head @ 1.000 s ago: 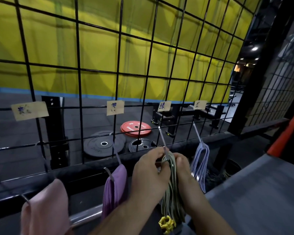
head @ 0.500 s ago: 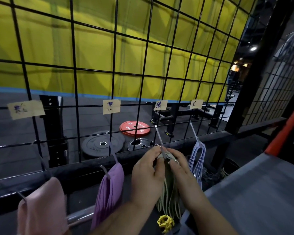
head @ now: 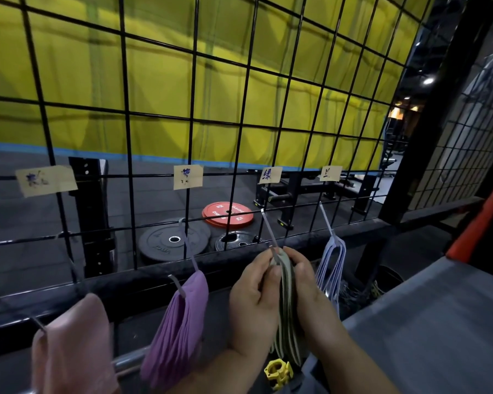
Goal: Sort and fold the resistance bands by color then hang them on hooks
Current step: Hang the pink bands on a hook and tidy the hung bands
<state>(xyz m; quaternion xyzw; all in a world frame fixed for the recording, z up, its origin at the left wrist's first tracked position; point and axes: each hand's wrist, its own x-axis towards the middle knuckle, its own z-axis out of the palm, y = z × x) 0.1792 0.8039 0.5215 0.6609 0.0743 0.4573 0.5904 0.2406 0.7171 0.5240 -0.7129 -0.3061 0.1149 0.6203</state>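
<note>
From my feed, both hands are up at the third hook [head: 268,228] of the wire grid [head: 194,109], in the grid's lower right part. The green bands [head: 287,302] hang between them as one thick folded bundle: dull olive-grey strips stacked edge to edge, dark lines showing between the layers. The folded top sits at the hook's lower end, and the loose ends fan out below the wrists.

My left hand [head: 254,300] has its fingers curled in and its thumb pressed against the left face of the bundle near the top. My right hand [head: 308,291] pinches the same top from the other side, fingers bent around it. I cannot tell whether the fold is fully over the hook tip, since the fingers cover it.

A paper label [head: 269,175] is taped on the grid above this hook. Toward the left edge hang purple bands [head: 180,322] and pink bands [head: 74,351], each on its own hook; pale blue bands [head: 332,268] hang just right of my hands. A yellow collar clamp [head: 278,372] lies below the bundle, beside the grey counter [head: 439,322].
</note>
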